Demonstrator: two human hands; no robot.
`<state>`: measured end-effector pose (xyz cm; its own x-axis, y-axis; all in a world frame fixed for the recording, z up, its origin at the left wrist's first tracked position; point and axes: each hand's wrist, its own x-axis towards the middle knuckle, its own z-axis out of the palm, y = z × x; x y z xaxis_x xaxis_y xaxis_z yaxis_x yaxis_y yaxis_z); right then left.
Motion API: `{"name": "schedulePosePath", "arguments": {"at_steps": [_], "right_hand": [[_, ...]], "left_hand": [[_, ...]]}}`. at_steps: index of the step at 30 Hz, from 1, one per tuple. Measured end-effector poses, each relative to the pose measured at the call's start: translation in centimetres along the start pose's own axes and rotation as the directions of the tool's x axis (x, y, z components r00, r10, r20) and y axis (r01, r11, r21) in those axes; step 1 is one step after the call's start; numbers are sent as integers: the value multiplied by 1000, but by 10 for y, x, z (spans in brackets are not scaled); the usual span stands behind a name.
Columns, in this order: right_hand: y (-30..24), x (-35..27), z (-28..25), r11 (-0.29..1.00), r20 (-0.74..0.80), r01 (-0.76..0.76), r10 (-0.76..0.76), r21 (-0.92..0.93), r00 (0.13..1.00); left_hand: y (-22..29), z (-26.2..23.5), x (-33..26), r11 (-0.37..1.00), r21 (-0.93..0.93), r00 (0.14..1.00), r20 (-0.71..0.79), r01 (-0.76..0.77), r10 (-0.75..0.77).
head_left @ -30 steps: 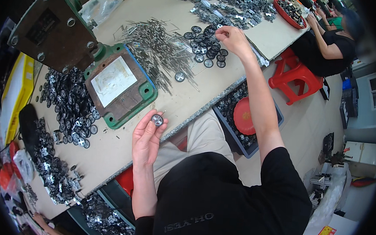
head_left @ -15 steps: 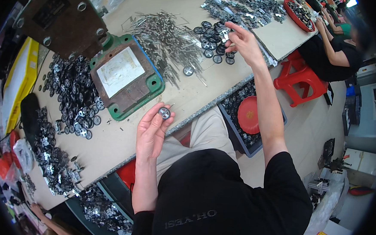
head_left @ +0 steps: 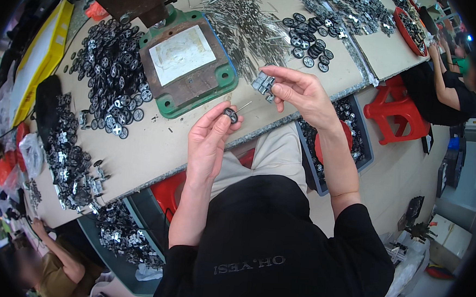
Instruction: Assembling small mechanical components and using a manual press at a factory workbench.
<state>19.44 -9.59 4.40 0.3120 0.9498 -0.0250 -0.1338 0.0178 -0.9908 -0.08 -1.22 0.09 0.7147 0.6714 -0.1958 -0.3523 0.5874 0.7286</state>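
A person seated at a desk [head_left: 156, 154] looks down at both hands, raised just above the desk's near edge.

The left hand [head_left: 208, 141] is closed in a pinch: thumb and fingertips grip a small black wheel [head_left: 231, 115] with a thin metal pin [head_left: 244, 106] sticking out of it toward the upper right. The right hand [head_left: 298, 92] is closed too, fingers curled around a small cluster of grey metal parts [head_left: 263, 85], held just right of the wheel. The two hands are near each other but apart.

Just beyond the hands sits a green-rimmed press base [head_left: 191, 64] with a pale plate in its middle, under a dark machine block at the top edge. Left of it lies a wide heap of black wheels [head_left: 109, 70]. Behind the right hand is a spread pile of pins [head_left: 245, 24], then a smaller group of wheels [head_left: 310, 38], and more grey parts [head_left: 344, 11] toward the far right corner.

The only bare desk surface is a strip along the near edge, between the press base and the person's lap. A yellow tray [head_left: 39, 60] runs along the desk's left side. Below the right edge stands a blue bin [head_left: 366, 151] of dark parts holding a red bowl [head_left: 347, 139], beside a red stool [head_left: 395, 112]. Another person sits at the far right, and another's arm shows at lower left.
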Motion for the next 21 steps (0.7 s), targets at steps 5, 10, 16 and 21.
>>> {"name": "schedulePosePath", "arguments": {"at_steps": [5,10,16,21], "right_hand": [[-4,-4,10,996,-54,65,-68,-53,996],[1,-7,14,996,-48,51,-55,-79,997],[2,-8,20,990,-79,71,-81,-121,994],[3,-9,23,758,-17,286,-365,-586,931]], "left_hand": [[-1,0,-1,1000,-1,1000,-14,-11,11],[-2,2,0,1000,-2,1000,-18,-6,6],[-3,2,-1,1000,15,1000,-22,-15,16],[-6,3,-2,996,68,998,-35,-55,57]]}}
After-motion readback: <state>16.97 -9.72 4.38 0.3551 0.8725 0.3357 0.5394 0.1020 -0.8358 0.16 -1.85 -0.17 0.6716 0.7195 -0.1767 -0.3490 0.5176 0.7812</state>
